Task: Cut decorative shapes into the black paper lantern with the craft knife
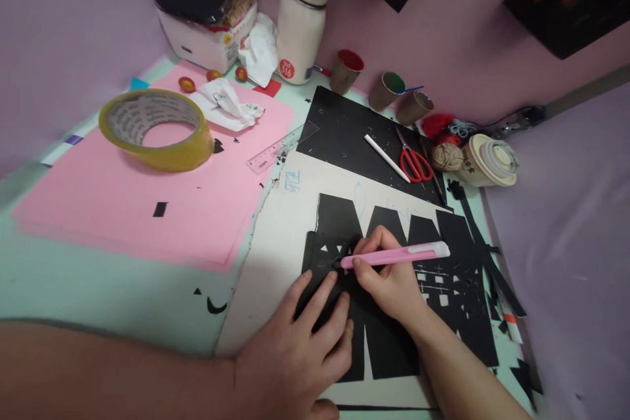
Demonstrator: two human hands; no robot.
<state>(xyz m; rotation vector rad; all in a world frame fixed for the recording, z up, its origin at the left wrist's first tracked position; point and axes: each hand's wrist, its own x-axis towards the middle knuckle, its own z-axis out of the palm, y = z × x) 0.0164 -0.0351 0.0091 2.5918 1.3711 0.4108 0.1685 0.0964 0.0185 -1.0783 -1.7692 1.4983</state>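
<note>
Head view: right hand [388,282] grip closed round pink cutter [374,257], tip at black card [394,348], lower centre of frame. Left hand [305,348] open, fingers on card near tip; a leftward slip under excess pressure could nick them.

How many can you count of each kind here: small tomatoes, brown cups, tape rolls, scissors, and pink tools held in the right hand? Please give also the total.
Small tomatoes: 3
Brown cups: 3
Tape roll: 1
Scissors: 1 pair
Pink pen-shaped tool in the right hand: 1
Total: 9
</note>
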